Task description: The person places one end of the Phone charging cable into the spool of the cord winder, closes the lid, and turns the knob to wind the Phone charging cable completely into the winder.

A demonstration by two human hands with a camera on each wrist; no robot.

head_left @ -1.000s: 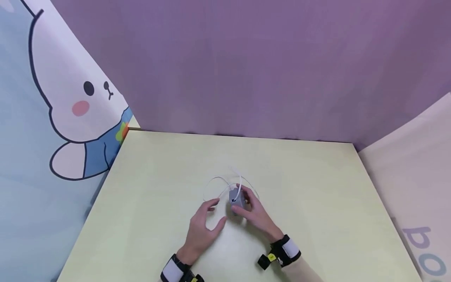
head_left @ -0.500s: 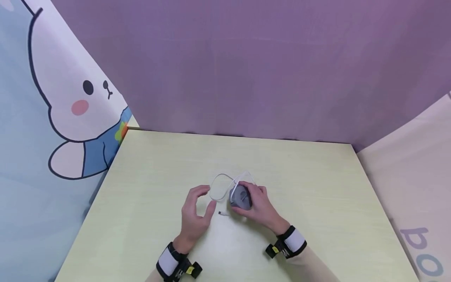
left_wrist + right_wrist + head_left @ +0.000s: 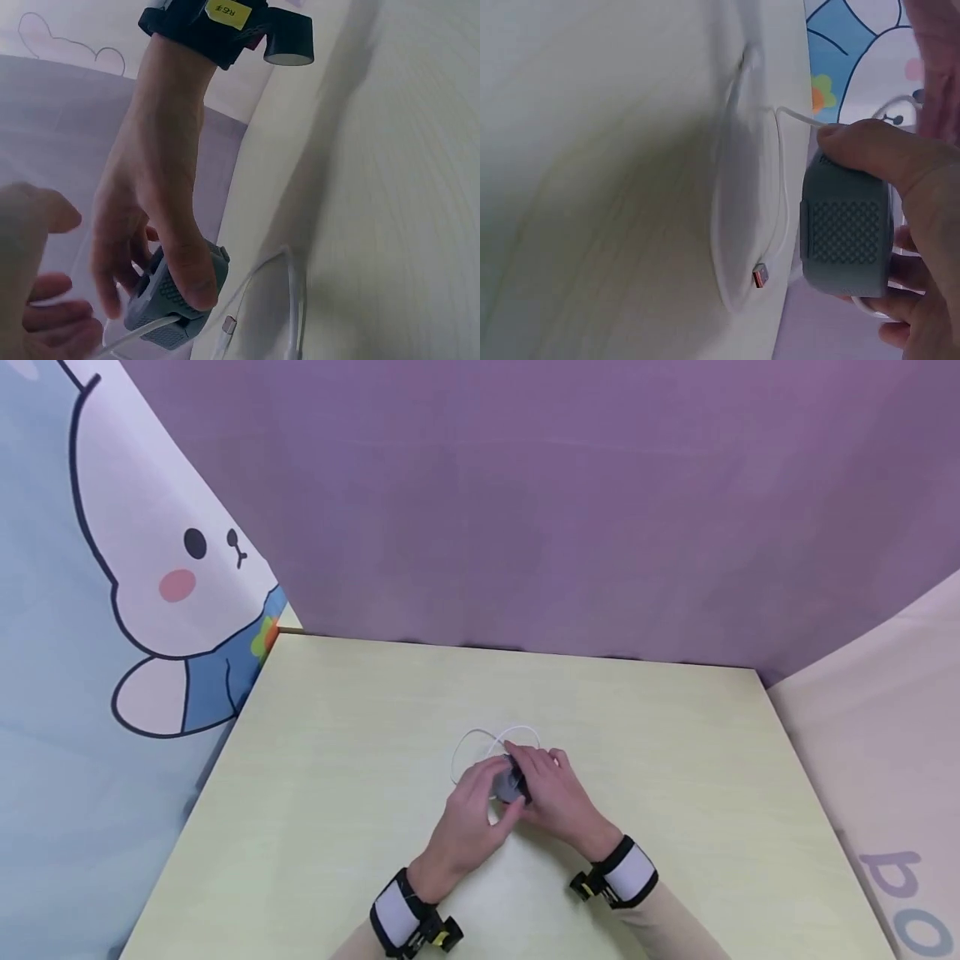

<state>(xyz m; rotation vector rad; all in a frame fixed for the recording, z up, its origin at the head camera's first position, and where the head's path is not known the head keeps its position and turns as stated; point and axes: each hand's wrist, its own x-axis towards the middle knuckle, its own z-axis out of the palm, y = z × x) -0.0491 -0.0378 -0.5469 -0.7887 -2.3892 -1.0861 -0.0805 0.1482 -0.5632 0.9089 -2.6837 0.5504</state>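
Head view down over both hands

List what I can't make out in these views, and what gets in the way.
Head: much of the grey device, covered by the left hand and right hand.
Head: the plug, apparently behind the left hand.
Left wrist: where the white cable continues, cut off by the bottom edge.
Right wrist: most of the left hand, blurred and cut off by the right edge.

grey block: rounded corners, textured side, gripped in right hand | white cable: loosely looped, running into block | plug: metal-tipped
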